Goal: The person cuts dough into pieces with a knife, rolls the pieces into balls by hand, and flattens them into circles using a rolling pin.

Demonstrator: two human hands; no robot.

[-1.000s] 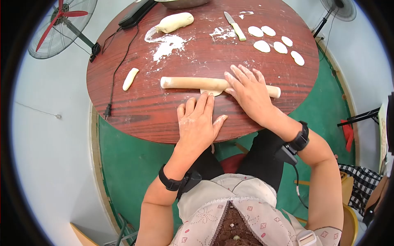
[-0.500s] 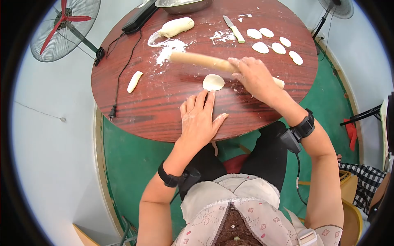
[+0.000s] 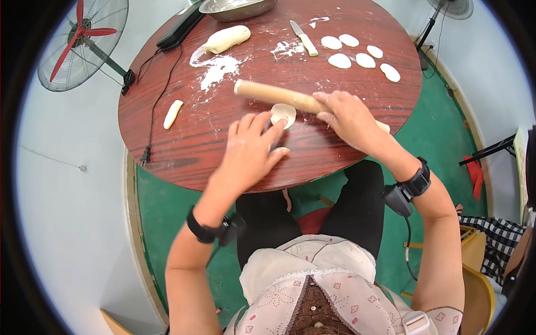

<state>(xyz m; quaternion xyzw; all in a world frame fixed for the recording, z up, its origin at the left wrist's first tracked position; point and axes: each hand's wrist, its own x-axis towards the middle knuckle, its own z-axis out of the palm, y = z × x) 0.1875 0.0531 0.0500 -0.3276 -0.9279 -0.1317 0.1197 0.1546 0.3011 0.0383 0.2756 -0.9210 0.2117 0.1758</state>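
Observation:
A wooden rolling pin (image 3: 273, 94) lies slantwise in the grip of my right hand (image 3: 353, 120), which wraps around its right part. Just below the pin is a small round dough wrapper (image 3: 283, 111) on the table. My left hand (image 3: 250, 149) has its fingers spread, and a fingertip touches the lower edge of the wrapper. The pin's left end reaches out past the wrapper, close to a patch of white flour (image 3: 219, 71).
On the round reddish table (image 3: 223, 167) are several flattened wrappers (image 3: 365, 60), a knife (image 3: 304, 39), a dough lump (image 3: 228, 39), a short dough roll (image 3: 173, 114), a metal basin (image 3: 237, 12) and a black cord (image 3: 158, 100). Fans (image 3: 84, 33) stand behind; a person sits at right.
My left hand has shifted left, its fingertip now over the wrapper's edge. The rolling pin's left end has come down closer to the wrapper, with my right hand still gripping it. The view shifted slightly.

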